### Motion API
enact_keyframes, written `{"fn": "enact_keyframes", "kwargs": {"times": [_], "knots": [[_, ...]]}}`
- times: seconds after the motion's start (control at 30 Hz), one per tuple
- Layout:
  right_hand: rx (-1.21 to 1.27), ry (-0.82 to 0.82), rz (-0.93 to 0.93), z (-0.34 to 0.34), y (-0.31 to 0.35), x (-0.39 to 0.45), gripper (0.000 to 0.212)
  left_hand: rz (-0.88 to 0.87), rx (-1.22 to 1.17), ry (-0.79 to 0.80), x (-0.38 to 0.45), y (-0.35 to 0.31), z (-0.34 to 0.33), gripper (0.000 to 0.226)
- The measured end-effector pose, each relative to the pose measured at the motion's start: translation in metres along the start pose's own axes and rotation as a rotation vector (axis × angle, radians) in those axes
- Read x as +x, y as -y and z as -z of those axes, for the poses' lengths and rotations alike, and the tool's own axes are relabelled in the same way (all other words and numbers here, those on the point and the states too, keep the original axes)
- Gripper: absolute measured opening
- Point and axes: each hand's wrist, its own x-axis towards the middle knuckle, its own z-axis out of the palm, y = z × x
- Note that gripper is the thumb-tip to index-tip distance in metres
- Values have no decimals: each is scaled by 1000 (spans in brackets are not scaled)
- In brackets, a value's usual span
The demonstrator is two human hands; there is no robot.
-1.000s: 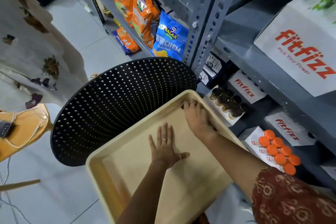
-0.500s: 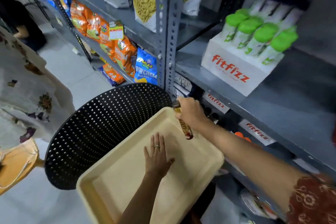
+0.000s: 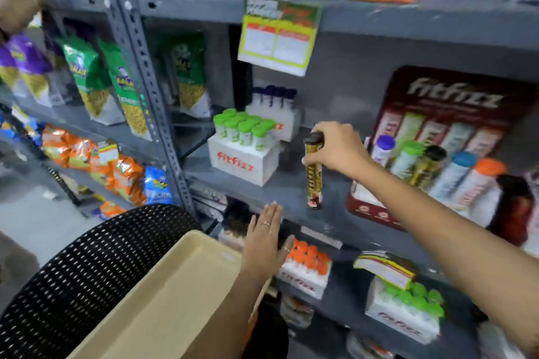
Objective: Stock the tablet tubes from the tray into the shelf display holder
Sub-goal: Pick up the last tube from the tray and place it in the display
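My right hand (image 3: 338, 148) grips the top of a gold and brown tablet tube (image 3: 313, 175) with a black cap. The tube hangs upright in front of the middle shelf (image 3: 280, 186). To its right stands the dark red fitfizz display holder (image 3: 437, 154) with several tubes of different cap colours standing in it. My left hand (image 3: 265, 239) is flat with fingers apart, above the far corner of the beige tray (image 3: 180, 294). No tubes show in the visible part of the tray.
The tray rests on a black perforated stool (image 3: 87, 265). A white fitfizz box with green-capped tubes (image 3: 242, 148) stands left of the held tube. Orange-capped (image 3: 306, 265) and green-capped boxes (image 3: 405, 312) fill the lower shelf. Snack bags (image 3: 96, 81) hang at the left.
My right hand lifted the tube from the tray's far edge up to the middle shelf. My left hand left the tray floor and rose. My view tilted upward.
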Motion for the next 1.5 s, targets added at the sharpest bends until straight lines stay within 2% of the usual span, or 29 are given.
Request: {"fn": "enact_keyframes", "kwargs": {"times": [0.13, 0.23, 0.47, 0.63, 0.83, 1.0, 1.17, 1.5], "knots": [[-44, -117, -95, 65, -44, -29, 38, -140, -74, -13, 20, -70, -14, 63], [-98, -177, -179, 105, -80, -53, 42, -218, -160, 54, 27, -123, -29, 63], [-159, -194, -393, 171, -153, -101, 34, -383, -171, 264, 33, -224, -66, 63], [-158, -173, -499, 202, -191, -123, 36, -402, -187, 360, 32, -268, -88, 61], [-191, -119, -595, 221, -223, -138, 48, -370, -175, 465, 38, -292, -111, 63], [-166, -128, -652, 223, -244, -144, 59, -432, -32, 499, 43, -297, -125, 65], [-184, -166, -662, 221, -263, -148, 54, -479, 76, 504, 41, -291, -136, 69], [-176, -277, -692, 208, -291, -147, 60, -483, 105, 503, 41, -290, -140, 67]]}}
